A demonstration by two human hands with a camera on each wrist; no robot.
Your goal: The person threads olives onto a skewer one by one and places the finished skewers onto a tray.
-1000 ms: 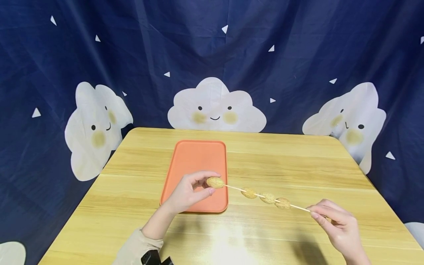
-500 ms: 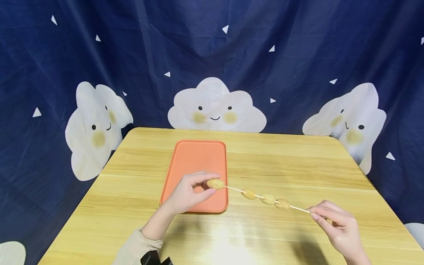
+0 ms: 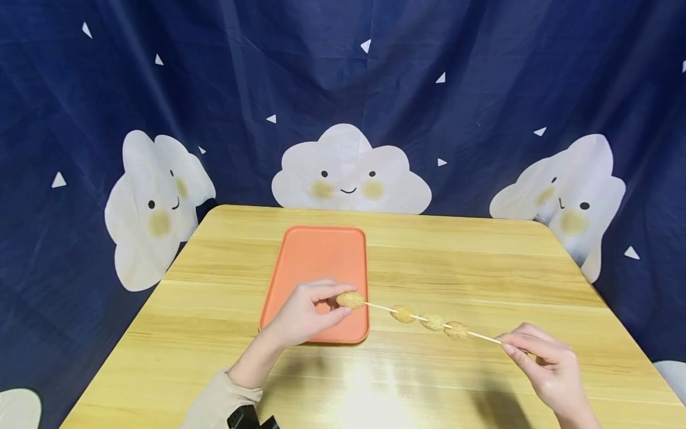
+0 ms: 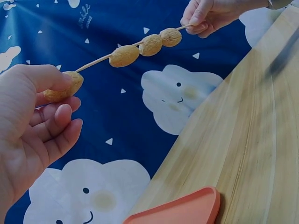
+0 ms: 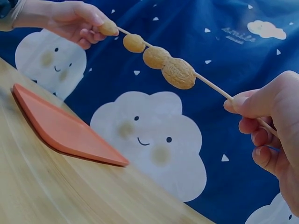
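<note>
My right hand [image 3: 552, 363] pinches one end of a thin wooden skewer [image 3: 485, 338] between thumb and fingers. Three golden-brown, wrinkled oval balls, perhaps fried tofu puffs, are threaded along it, one of them this middle ball [image 3: 432, 322]. At the far end, my left hand [image 3: 300, 316] pinches another such ball [image 3: 351, 300] between thumb and index finger. The skewer's tip goes into that ball, and a bare stretch separates it from the others. In the left wrist view, the other fingers are loosely curled below the held ball [image 4: 67, 84]. The skewer is held above the table, sloping down rightward in the head view.
An orange rectangular tray [image 3: 321, 256] lies on the wooden table [image 3: 455, 256], partly behind and below my left hand. A dark blue curtain [image 3: 407, 89] with white clouds hangs behind the table. A black device [image 3: 245, 417] is at my left wrist.
My left hand and its ball have shifted very slightly right and down, toward the skewer's middle. My right hand and the three other balls look almost still.
</note>
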